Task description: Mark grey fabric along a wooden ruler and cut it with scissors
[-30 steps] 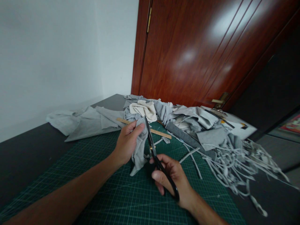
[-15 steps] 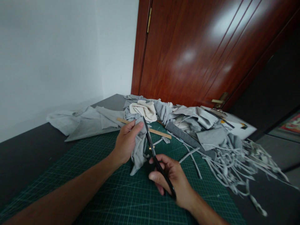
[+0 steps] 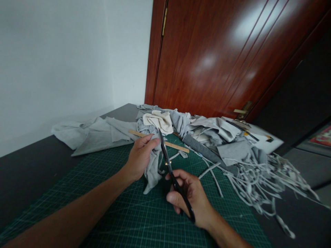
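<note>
My left hand (image 3: 141,156) is closed, pinching a piece of grey fabric (image 3: 153,167) between thumb and fingers, and the cloth hangs down in folds over the mat. In my right hand (image 3: 190,196) is a pair of black scissors (image 3: 168,166) with a gold-coloured pivot. Their blades point up and away from me, lying close along the right edge of the held fabric. The blades look nearly closed together; whether cloth lies between them I cannot tell. Behind both hands a wooden ruler (image 3: 177,147) lies across the mat, partly hidden by my left hand.
Below is a green cutting mat (image 3: 124,213) on a dark table (image 3: 28,155). Grey cloth (image 3: 95,136) spreads at the left. A cream piece (image 3: 159,121) and more grey fabric (image 3: 216,127) are heaped behind. Cut strips (image 3: 258,182) tangle at the right, before a wooden door (image 3: 207,58).
Both hands stay in nearly the same place. My left thumb and fingertips have shifted slightly on the fabric, and the scissors have moved a little to the right.
</note>
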{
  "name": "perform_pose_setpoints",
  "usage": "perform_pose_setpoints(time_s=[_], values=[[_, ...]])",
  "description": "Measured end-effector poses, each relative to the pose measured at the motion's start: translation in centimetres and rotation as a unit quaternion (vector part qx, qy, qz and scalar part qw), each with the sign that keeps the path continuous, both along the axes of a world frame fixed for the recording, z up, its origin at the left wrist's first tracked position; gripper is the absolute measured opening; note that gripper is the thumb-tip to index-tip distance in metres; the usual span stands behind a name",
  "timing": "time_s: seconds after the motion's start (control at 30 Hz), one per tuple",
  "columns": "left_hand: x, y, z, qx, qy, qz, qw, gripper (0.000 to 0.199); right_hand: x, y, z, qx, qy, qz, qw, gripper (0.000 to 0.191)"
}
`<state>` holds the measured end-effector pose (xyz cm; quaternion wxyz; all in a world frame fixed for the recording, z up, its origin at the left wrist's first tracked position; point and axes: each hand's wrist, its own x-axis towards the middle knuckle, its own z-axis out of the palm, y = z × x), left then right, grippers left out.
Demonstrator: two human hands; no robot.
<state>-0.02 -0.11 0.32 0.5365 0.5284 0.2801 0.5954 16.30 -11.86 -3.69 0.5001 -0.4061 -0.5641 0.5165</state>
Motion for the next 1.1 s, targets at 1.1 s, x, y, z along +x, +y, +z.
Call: perform_pose_setpoints(time_s=[1.1], values=[[-0.3, -0.3, 0.5, 0.003, 0.040, -0.033, 0.999, 0.026, 0.0, 0.8, 0.3, -0.033, -0.008, -0.094, 0.995, 0.061]])
